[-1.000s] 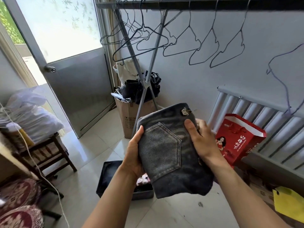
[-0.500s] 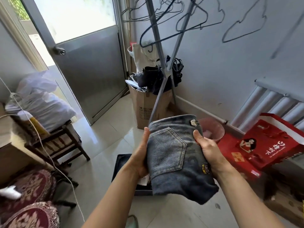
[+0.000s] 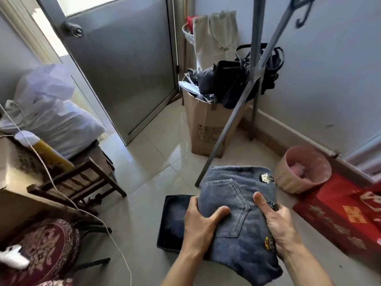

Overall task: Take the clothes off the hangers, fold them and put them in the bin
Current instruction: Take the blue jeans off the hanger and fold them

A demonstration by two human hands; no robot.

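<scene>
Both arms reach forward and down. Left hand (image 3: 200,226) grips left side of folded jeans (image 3: 233,195), thumb on top. Right hand (image 3: 278,226) grips right side, thumb on top. Jeans held over dark bin (image 3: 167,219) on floor. Two hands, one jeans, one bin.

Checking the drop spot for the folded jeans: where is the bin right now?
In the head view the dark bin sits on the floor at lower centre, partly hidden under the folded jeans and the left hand.
</scene>
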